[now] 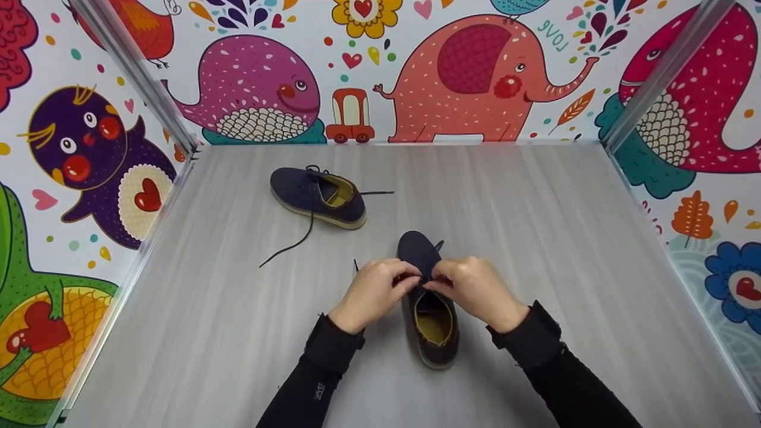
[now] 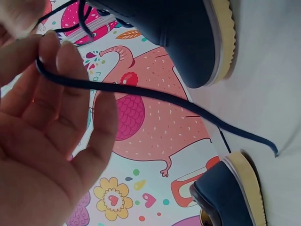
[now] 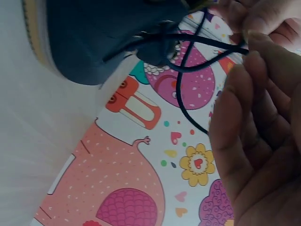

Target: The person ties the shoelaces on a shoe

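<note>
A navy shoe (image 1: 437, 339) with a tan lining stands on the table between the two hands, toe pointing away. Over its throat the left hand (image 1: 376, 291) pinches a dark blue shoelace (image 2: 155, 95) between thumb and fingertips, and the lace's free end trails down toward the table. Close beside it, the right hand (image 1: 478, 291) pinches lace (image 3: 207, 40) of the same shoe. In the right wrist view the lace forms a loop above the shoe, and the fingertips of both hands nearly meet. The knot area is partly hidden by the fingers in the head view.
A second navy shoe (image 1: 291, 187) lies farther back to the left, toe to the left, its laces (image 1: 297, 242) loose on the grey table (image 1: 208, 333). Printed panels with cartoon animals (image 1: 464, 77) wall the back and both sides, joined by metal corner posts (image 1: 666, 77).
</note>
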Motion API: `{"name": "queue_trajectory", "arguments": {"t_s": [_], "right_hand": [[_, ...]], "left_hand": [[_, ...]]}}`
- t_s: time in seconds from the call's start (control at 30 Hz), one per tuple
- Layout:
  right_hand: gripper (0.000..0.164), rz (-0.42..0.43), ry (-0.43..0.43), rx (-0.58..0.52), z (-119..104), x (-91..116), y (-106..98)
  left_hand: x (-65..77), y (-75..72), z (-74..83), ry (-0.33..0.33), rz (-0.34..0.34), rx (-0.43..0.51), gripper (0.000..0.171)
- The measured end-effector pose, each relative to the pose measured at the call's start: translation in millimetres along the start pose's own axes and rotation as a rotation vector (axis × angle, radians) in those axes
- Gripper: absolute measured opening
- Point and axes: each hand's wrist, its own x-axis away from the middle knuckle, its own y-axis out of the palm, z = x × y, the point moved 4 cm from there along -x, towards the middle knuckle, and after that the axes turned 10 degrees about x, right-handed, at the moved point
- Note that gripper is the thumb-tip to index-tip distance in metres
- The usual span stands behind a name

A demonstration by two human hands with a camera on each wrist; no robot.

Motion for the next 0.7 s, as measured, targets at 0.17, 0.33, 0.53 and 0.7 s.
{"name": "queue_trajectory", "arguments": {"t_s": [0.17, 0.33, 0.53, 0.7], "right_hand": [[0.013, -0.133, 0.013, -0.118, 3.8, 12.7, 4.6], [0.020, -0.083, 0.077, -0.080, 18.0, 24.9, -2.8], [0.030, -0.143, 0.135, -0.079, 34.5, 31.9, 19.0], [0.018, -0.124, 0.088, -0.059, 34.4, 31.4, 31.4]], "left_hand": [[2.5, -1.3, -2.1, 0.000, 0.007, 0.002, 0.010], [3.5, -1.5, -4.3, -0.001, 0.012, -0.001, 0.011], [5.7, -0.7, -5.6, -0.029, 0.010, 0.002, 0.011], [5.0, 1.9, -5.8, -0.038, -0.003, 0.004, 0.012]]}}
